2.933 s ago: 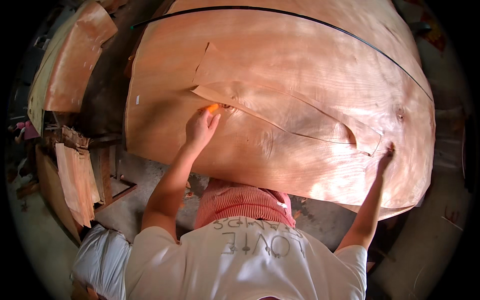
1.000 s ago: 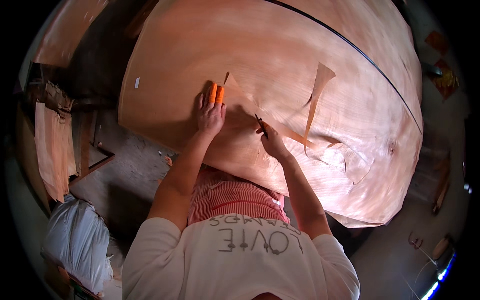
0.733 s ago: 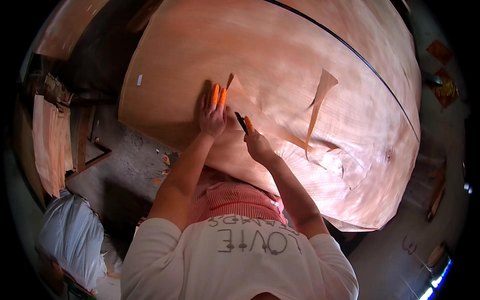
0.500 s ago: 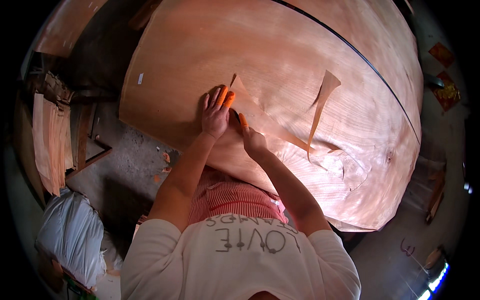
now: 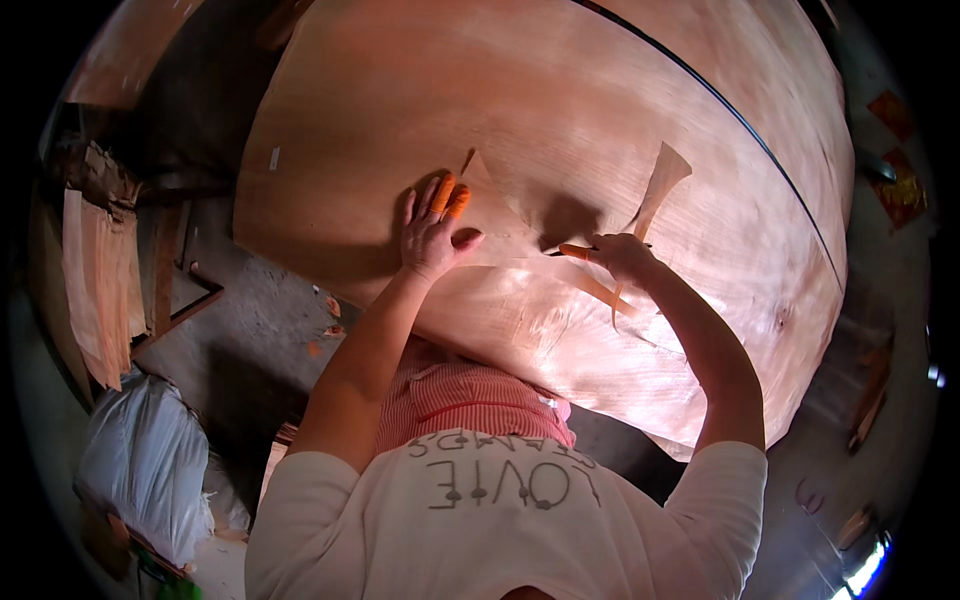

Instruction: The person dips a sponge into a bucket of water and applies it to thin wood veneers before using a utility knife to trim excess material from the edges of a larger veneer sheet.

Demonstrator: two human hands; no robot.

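A large, thin wood veneer sheet (image 5: 380, 130) lies before me, its surface rippled toward the right. My left hand (image 5: 432, 238) presses flat on it with fingers spread, orange covers on two fingertips. Beside those fingers, a pointed veneer flap (image 5: 480, 172) lifts slightly. My right hand (image 5: 622, 258) is closed around a slim dark knife (image 5: 556, 253), mostly hidden by the fingers; its tip points left at the veneer. An orange cover sits on the right index finger. A narrow, curled veneer strip (image 5: 664, 180) stands up just beyond that hand, partly hidden by it.
A black strap or cord (image 5: 700, 85) arcs over the far right of the sheet. To the left stand stacked veneer pieces (image 5: 100, 285) and a white plastic-wrapped bundle (image 5: 145, 465). Scraps lie on the concrete floor (image 5: 255, 300).
My right hand has moved right with the knife, from beside the left hand to near the curled strip. The left hand stays nearly in place, its thumb now spread out.
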